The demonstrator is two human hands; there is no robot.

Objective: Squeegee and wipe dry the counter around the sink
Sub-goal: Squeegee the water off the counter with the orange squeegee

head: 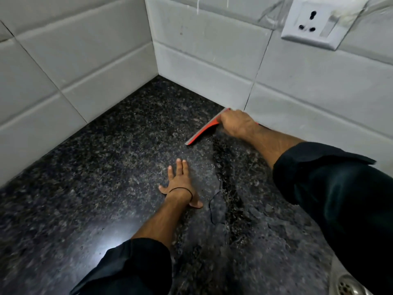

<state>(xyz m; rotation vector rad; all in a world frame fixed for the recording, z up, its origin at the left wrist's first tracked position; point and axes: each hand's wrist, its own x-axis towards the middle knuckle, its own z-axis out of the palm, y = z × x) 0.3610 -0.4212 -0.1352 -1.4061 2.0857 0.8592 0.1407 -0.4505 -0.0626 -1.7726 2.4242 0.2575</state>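
Pulling the squeegee (204,129) well from where it now stands means keeping the blade's whole edge flat on the counter (95,177) and drawing it in one even stroke toward five o'clock, where a corner of the sink (348,284) shows with its drain — that, I judge, is the sensible place to send the water. One end of the blade is hard up against the tiled wall (297,99) at about one o'clock of the frame, so the stroke should begin right at that joint, or a wet line is likely to be left along the wall. Firm, steady pressure matters; a tilted blade would probably skip over the granite's speckled surface and leave streaks.

From the head camera, the only view, the right hand (238,124) is clenched over the squeegee's handle, which it hides. The left hand (180,186) holds nothing — it lies spread, palm down, on the counter near the middle of the frame, a thin dark band at its wrist.

The squeegee is orange with a pale grey rubber edge, set slanting from the wall toward seven o'clock. The counter is dark flecked stone. Irregular wet patches with clear edges run from below the blade toward five o'clock, while the stretch toward nine o'clock looks drier, with a bright glare at six o'clock. A wall socket (319,22) sits high at one o'clock.
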